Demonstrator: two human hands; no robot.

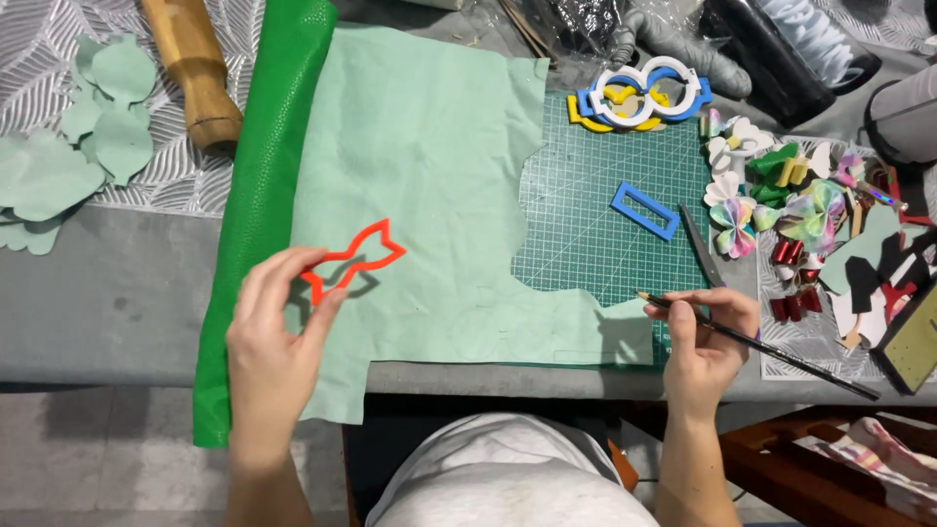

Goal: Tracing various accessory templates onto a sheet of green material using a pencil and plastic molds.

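Note:
My left hand (275, 327) pinches one end of a red outline template (356, 260) shaped like a ribbon with forked tails, held just above a pale green sheet (420, 166) of faux leather. My right hand (705, 342) grips a dark pencil (771, 349), its tip pointing left near the sheet's lower right edge. The sheet lies partly over a dark green cutting mat (605, 234). A bright green roll (256, 205) of the same material lies along the sheet's left side.
A blue rectangular template (644, 210) and scissors (701, 249) rest on the mat. Stacked white, blue and yellow templates (639, 95) sit behind it. Finished bows and scraps (800, 205) crowd the right. A wooden rolling pin (195, 68) and cut green shapes (68, 156) lie at left.

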